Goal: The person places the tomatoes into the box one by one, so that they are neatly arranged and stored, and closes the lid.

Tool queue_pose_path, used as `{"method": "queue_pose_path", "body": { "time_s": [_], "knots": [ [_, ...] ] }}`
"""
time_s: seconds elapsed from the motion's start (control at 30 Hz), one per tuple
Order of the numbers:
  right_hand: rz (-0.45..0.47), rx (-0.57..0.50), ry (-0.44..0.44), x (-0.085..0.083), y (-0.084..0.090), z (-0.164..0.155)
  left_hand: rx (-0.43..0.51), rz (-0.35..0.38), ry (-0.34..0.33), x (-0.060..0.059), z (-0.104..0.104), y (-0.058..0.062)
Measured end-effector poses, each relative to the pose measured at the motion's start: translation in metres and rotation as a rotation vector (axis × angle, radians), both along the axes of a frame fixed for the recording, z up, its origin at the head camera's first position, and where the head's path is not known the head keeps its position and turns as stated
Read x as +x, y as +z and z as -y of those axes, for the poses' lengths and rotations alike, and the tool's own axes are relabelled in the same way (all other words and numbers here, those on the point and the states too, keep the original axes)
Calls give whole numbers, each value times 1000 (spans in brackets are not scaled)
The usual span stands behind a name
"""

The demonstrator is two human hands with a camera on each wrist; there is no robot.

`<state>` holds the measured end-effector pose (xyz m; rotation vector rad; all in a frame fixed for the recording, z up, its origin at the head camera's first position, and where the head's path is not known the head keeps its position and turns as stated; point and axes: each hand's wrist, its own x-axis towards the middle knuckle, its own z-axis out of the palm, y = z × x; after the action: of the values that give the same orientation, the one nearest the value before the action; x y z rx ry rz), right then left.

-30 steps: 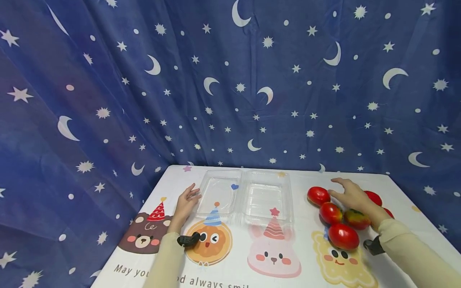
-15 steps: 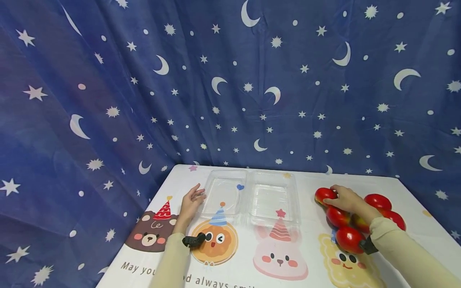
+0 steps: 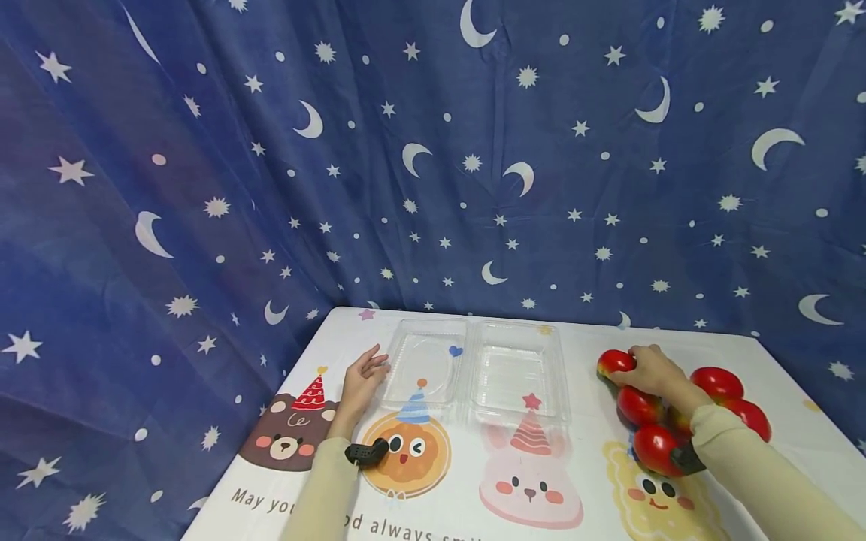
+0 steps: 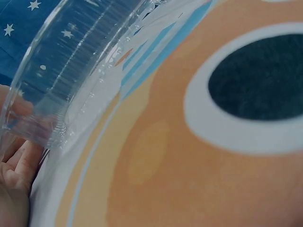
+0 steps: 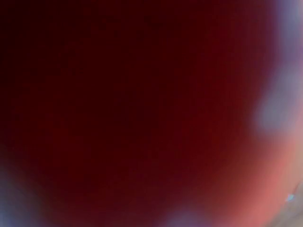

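Glossy red mangoes with yellow-green patches lie in a group on the right of the table in the head view. My right hand [image 3: 656, 372] curls its fingers and thumb round the far-left mango [image 3: 614, 362]. Beneath and beside that hand are more mangoes, partly covered by it. A blurred red surface [image 5: 142, 104] fills the right wrist view. My left hand [image 3: 361, 383] is at the left side of a clear plastic box [image 3: 422, 368], fingers relaxed near its rim. In the left wrist view, the left fingers [image 4: 26, 163] show beside and through the box's clear wall [image 4: 52, 94].
A second clear box [image 3: 517, 372] or tray half stands right of the first, close against it. The white tablecloth [image 3: 406, 518] has printed cartoon figures. A blue star-and-moon curtain [image 3: 433, 188] hangs behind and to the left of the table.
My right hand has come down onto the far-left mango and closed its fingers round it. The left hand stays by the box. The head view has turned slightly.
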<state>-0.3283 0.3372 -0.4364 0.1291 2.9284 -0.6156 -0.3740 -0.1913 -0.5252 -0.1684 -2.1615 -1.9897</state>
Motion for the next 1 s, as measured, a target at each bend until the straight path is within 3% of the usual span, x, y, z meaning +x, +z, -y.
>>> {"method": "queue_pose_path", "body": {
  "time_s": [0.43, 0.73, 1.0],
  "knots": [
    [-115, -144, 104, 2, 13, -5, -1, 12, 36, -2, 3, 0],
    [-63, -281, 89, 4, 37, -1, 8, 23, 40, -1, 5, -2],
    [-53, -385, 90, 0, 49, 7, 4, 12, 19, -1, -1, -2]
  ]
}}
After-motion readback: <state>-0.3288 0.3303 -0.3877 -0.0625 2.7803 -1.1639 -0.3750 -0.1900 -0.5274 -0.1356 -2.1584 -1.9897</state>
